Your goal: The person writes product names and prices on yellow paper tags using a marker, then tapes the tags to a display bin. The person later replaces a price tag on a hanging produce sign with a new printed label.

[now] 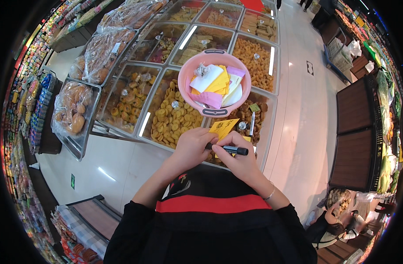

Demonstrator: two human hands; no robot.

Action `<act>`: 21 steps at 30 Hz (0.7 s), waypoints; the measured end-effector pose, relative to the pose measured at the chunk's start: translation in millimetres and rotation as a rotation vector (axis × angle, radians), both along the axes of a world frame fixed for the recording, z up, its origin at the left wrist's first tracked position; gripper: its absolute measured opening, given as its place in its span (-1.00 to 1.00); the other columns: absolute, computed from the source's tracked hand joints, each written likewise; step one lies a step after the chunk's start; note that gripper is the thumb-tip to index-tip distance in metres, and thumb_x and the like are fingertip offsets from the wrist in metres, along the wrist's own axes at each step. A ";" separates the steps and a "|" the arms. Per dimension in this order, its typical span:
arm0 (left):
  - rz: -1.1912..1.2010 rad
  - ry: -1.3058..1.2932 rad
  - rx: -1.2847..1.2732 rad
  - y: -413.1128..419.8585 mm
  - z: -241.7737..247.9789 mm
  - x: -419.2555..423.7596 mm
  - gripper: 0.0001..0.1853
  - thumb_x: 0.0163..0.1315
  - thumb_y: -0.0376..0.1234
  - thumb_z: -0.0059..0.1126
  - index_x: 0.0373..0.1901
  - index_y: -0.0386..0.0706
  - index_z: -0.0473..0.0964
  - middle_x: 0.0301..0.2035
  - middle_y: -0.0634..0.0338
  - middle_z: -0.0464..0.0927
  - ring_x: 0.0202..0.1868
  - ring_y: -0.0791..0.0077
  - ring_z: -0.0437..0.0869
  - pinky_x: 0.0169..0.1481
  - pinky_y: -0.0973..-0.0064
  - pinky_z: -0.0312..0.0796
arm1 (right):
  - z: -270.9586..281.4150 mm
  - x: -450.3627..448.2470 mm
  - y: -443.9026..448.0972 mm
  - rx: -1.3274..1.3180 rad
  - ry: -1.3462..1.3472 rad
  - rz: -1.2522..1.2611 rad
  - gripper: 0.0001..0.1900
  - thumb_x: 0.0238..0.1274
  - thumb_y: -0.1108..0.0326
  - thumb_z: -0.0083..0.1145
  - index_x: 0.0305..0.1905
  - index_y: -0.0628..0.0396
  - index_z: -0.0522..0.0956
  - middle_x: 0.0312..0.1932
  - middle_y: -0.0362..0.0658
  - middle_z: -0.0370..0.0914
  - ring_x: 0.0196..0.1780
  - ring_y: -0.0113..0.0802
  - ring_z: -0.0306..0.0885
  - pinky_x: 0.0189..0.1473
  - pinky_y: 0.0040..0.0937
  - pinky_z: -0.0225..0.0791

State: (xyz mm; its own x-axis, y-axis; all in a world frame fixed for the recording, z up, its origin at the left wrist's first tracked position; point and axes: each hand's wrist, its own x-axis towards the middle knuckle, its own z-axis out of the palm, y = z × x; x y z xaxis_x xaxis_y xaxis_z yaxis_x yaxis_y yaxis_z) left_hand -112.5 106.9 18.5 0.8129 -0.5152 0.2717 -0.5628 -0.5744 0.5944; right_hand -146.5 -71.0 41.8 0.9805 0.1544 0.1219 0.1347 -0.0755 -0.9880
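My left hand [194,147] holds a yellow paper card [225,127] with handwriting on it, near the front edge of a display of snack bins. In my right hand [238,155] is a black marker pen [232,150], lying sideways; its left end is at my left fingers. I cannot tell whether its cap is on. Just beyond my hands, a pink plastic basin [184,89] rests on the bin lids, holding yellow, white and pink papers. A white pen [252,123] lies on the lid to the right of the card.
Round biscuits [168,123] fill a lidded bin ahead. Bagged bread [74,109] sits on a metal tray at left. An aisle floor [297,99] runs along the right, with a blue cart [333,66] beyond. A person [325,227] is at the lower right.
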 end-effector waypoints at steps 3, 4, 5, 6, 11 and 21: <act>0.008 0.047 0.027 0.2 -4.8 -4.5 -0.75 -0.06 -0.48 0.26 -0.27 -0.20 0.62 -0.42 0.08 0.60 -0.31 0.07 0.65 -0.24 0.22 0.48 | -16.9 -2.0 1.5 0.038 0.045 -0.033 -0.87 0.23 0.43 0.29 -0.31 0.21 0.54 -0.43 -0.26 0.49 -0.35 -0.59 0.43 -0.28 -0.59 0.31; 0.019 0.042 0.042 0.1 -7.3 -6.2 -0.75 -0.07 -0.48 0.26 -0.27 -0.19 0.61 -0.43 0.08 0.59 -0.32 0.08 0.65 -0.25 0.22 0.48 | -22.5 -3.2 2.2 0.063 0.122 -0.042 -0.87 0.24 0.42 0.28 -0.31 0.20 0.53 -0.44 -0.26 0.48 -0.36 -0.60 0.42 -0.29 -0.59 0.31; 0.031 0.035 0.057 0.2 -9.7 -7.7 -0.75 -0.08 -0.48 0.26 -0.28 -0.19 0.61 -0.45 0.09 0.59 -0.33 0.08 0.65 -0.26 0.22 0.48 | -27.7 -4.0 3.4 0.088 0.155 -0.056 -0.87 0.25 0.42 0.28 -0.31 0.20 0.52 -0.44 -0.27 0.48 -0.37 -0.61 0.41 -0.30 -0.59 0.30; 0.044 0.031 0.071 0.3 -12.1 -9.2 -0.75 -0.08 -0.48 0.26 -0.28 -0.19 0.61 -0.46 0.09 0.58 -0.35 0.09 0.66 -0.27 0.22 0.48 | -32.7 -5.9 6.5 0.203 0.228 -0.056 -0.84 0.31 0.41 0.24 -0.32 0.19 0.47 -0.46 -0.26 0.49 -0.44 -0.62 0.41 -0.38 -0.61 0.30; 0.090 -0.032 0.151 1.2 -17.4 -11.5 -0.81 -0.10 -0.47 0.27 -0.37 -0.17 0.57 -0.47 0.11 0.59 -0.38 0.10 0.66 -0.33 0.22 0.47 | -51.5 -14.1 23.4 0.489 0.330 -0.122 -0.82 0.37 0.43 0.15 -0.29 0.11 0.34 -0.47 -0.21 0.47 -0.51 -0.58 0.47 -0.48 -0.56 0.42; 0.081 -0.044 0.222 2.0 -14.9 -1.3 -0.82 -0.03 -0.45 0.23 -0.33 -0.16 0.57 -0.46 0.11 0.58 -0.38 0.15 0.67 -0.33 0.25 0.48 | -54.9 -6.1 38.9 0.718 0.404 -0.266 -0.82 0.39 0.41 0.13 -0.31 0.15 0.35 -0.59 -0.21 0.43 -0.57 -0.56 0.42 -0.46 -0.49 0.50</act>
State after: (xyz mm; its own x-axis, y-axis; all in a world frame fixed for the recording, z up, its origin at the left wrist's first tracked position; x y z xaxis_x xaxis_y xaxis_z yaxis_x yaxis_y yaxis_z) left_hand -113.8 108.8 3.5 0.8438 -0.4997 0.1958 -0.5323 -0.7325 0.4245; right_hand -152.6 -32.1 -13.1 0.9623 -0.0667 -0.2637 -0.1709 0.6061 -0.7768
